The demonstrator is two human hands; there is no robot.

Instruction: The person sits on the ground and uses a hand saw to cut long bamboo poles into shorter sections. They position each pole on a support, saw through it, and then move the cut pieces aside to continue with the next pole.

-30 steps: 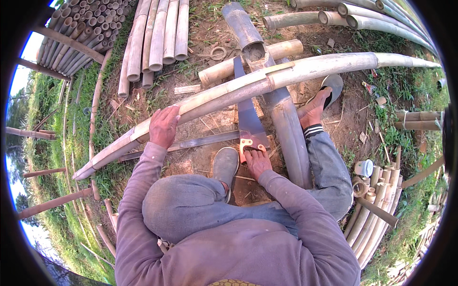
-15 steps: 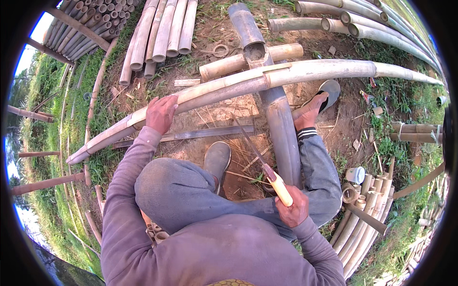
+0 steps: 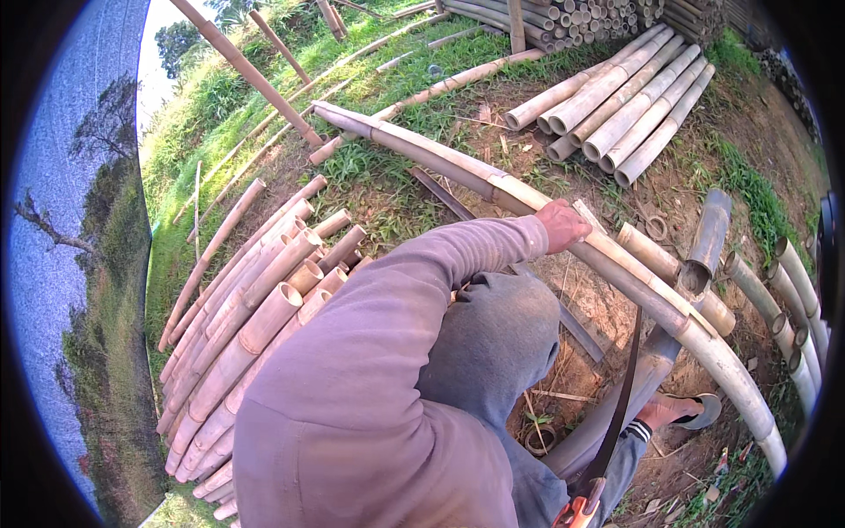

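A long pale bamboo pole [image 3: 493, 185] slants across the view from upper left to lower right, with a split or cut strip along its upper side. My left hand [image 3: 563, 226] is closed over it near the middle. Below that hand a handsaw's dark blade [image 3: 620, 400] points up toward the pole, its tip close to the underside; whether it touches I cannot tell. The saw's orange handle [image 3: 578, 510] shows at the lower edge, while my right hand is out of sight. A thick dark bamboo trunk [image 3: 638, 378] lies under the pole, beside my leg.
Cut bamboo lengths [image 3: 264, 326] are heaped at my left. More poles [image 3: 616, 106] lie side by side at the far right, and several bamboo ends [image 3: 792, 308] stick in at the right edge. A short bamboo crosspiece [image 3: 717, 312] and my sandalled foot [image 3: 695, 411] are near the trunk.
The view has swung to the left, bringing the heap of bamboo lengths into sight. My right hand has left the picture. My left hand still grips the pole.
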